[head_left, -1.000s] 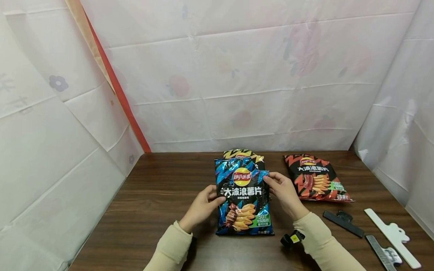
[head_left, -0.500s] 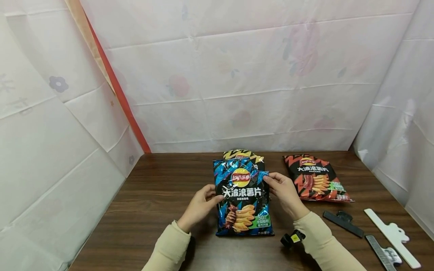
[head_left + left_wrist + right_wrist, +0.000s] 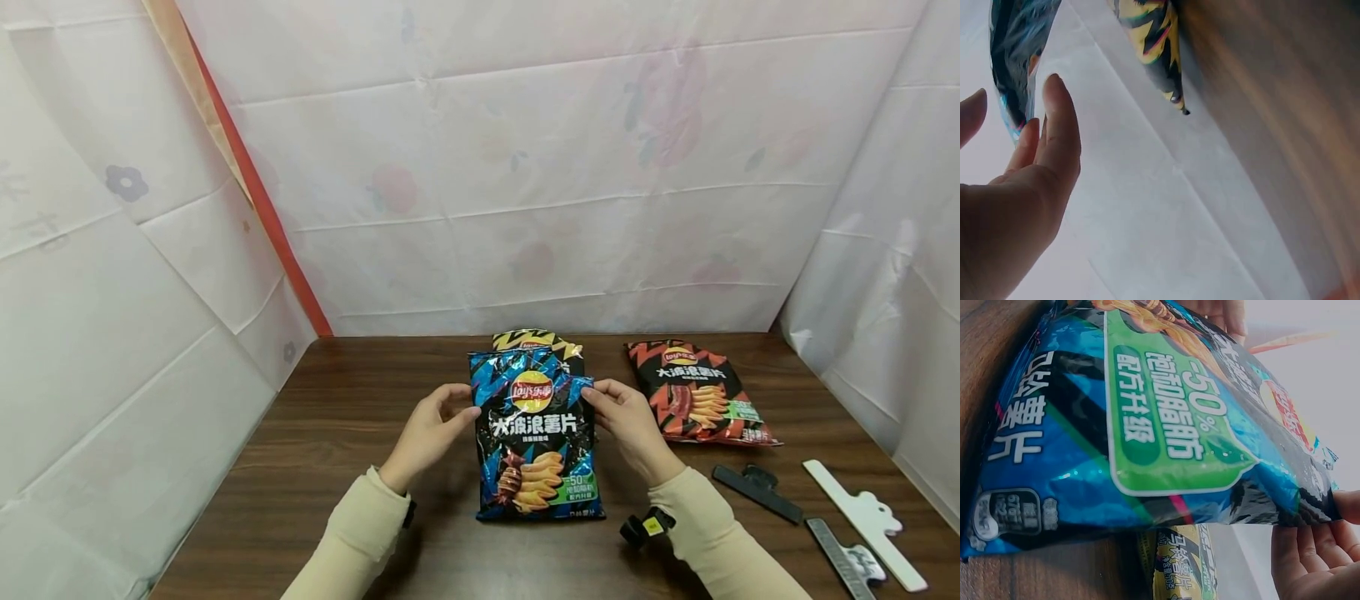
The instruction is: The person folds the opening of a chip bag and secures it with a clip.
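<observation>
A blue-and-black bag of potato chips (image 3: 534,450) stands tilted up in the middle of the table, its printed front showing. My right hand (image 3: 626,421) pinches its upper right corner, thumb in front and fingers behind, as the right wrist view also shows. At the bag's left edge is my left hand (image 3: 427,429), thumb and fingers spread apart. In the left wrist view the fingers (image 3: 1060,119) lie right by the bag's edge, with the thumb held off it. A yellow-and-black chip bag (image 3: 517,337) is partly hidden behind the blue one.
A red-and-black chip bag (image 3: 701,396) lies at the back right. Nearer on the right are a black clip (image 3: 757,492), a white clip (image 3: 862,521) and a grey clip (image 3: 840,558). White sheeting (image 3: 525,167) walls the table's back and sides.
My left hand has slid up and slightly left along the bag's edge, its thumb coming off the front. My right hand keeps its pinch, and the blue bag's top has shifted slightly left.
</observation>
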A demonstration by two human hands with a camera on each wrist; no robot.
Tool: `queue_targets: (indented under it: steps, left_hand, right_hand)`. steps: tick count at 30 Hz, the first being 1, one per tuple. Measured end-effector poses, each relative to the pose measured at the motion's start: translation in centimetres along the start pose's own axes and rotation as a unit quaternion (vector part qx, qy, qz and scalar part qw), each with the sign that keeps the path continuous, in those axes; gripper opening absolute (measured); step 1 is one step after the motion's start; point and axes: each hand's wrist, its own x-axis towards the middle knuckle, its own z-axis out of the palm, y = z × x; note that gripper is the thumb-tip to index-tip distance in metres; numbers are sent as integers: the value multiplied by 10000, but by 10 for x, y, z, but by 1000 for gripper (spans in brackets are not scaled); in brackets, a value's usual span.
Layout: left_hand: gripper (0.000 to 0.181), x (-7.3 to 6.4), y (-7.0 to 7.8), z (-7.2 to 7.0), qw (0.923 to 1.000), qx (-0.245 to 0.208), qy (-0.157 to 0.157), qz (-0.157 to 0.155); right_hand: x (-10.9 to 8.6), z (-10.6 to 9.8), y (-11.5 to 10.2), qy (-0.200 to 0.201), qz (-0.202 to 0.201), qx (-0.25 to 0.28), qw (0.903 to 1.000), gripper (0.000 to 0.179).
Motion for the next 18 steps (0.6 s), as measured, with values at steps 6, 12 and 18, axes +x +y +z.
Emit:
queue_targets:
  steps: [6, 12, 18]
  left_hand:
    - [40, 9, 10, -12, 9998, 17, 118, 178]
    - [45, 22, 26, -25, 9985, 269, 103, 465]
    - [47, 30, 45, -29, 9974, 475, -75, 545]
  right_hand:
    - [-1, 1, -1, -33, -20, 8, 10000, 13]
    - [-3, 1, -2, -61, -106, 10, 9999, 16]
    - [-4, 2, -2, -73, -138, 239, 9996, 12]
